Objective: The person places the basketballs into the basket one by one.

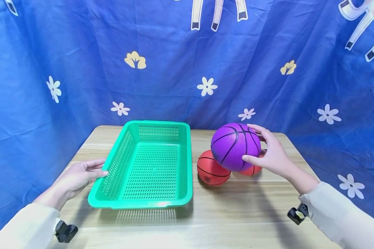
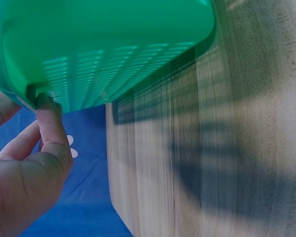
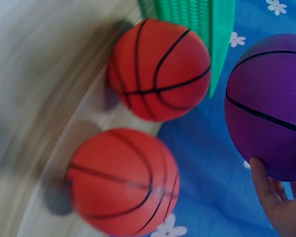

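The right hand (image 1: 272, 153) grasps the purple ball (image 1: 235, 147), thumb on its near face, fingers around its right side; some fingertips are hidden behind it, and the right wrist view cuts off ball and hand alike. The left hand (image 1: 76, 178) pinches the left rim of the green basket (image 1: 140, 204), thumb lapping over it, the other fingertips partly out of sight.

Held above the right half of the table (image 1: 224, 214), the purple ball hides most of 1 red ball (image 1: 253, 171) and overlaps the other red ball (image 1: 212, 171), which lies beside the basket's right wall.

The basket takes up the table's left half; whether its base touches the wood I cannot tell. Beyond the table's back edge hangs a blue curtain (image 1: 162, 90), its printed animals cut off at the top.
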`<state>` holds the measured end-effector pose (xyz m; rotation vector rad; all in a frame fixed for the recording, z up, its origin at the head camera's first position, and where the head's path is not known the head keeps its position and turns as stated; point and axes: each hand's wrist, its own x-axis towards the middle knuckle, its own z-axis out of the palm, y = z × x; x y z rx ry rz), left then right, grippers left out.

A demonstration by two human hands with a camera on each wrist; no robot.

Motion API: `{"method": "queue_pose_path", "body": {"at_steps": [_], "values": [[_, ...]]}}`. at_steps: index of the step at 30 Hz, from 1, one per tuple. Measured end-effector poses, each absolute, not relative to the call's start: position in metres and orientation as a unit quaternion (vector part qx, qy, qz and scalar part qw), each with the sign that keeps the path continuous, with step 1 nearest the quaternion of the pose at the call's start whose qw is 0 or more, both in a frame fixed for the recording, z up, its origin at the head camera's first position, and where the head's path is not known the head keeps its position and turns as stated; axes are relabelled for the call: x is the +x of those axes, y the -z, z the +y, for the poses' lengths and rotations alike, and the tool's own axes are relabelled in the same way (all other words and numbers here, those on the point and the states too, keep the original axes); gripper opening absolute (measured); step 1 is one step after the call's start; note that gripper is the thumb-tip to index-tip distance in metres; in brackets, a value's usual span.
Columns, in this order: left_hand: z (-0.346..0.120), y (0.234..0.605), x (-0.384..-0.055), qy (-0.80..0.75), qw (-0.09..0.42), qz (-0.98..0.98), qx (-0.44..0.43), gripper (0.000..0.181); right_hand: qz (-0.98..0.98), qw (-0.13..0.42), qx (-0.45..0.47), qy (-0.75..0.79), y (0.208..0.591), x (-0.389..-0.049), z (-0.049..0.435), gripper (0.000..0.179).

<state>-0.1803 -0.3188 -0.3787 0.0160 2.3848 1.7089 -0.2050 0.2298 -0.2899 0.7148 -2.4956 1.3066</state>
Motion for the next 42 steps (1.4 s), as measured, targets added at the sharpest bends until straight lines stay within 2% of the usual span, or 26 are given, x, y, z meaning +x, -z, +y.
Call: {"method": "queue_pose_path", "body": {"at_steps": [15, 30, 42], "values": [[-0.320, 0.382, -0.179, -0.589, 0.101, 0.802, 0.004, 0.074, -0.832, 0.094, 0.269, -0.476, 0.287, -0.238, 0.151, 0.083], [-0.320, 0.382, -0.180, -0.590, 0.103, 0.801, 0.006, 0.074, -0.866, 0.093, 0.252, -0.422, 0.291, -0.263, 0.084, 0.085], [-0.321, 0.382, -0.180, -0.595, 0.103, 0.797, 0.010, 0.075, -0.877, 0.066, 0.230, -0.416, 0.296, -0.280, 0.035, 0.085]]}}
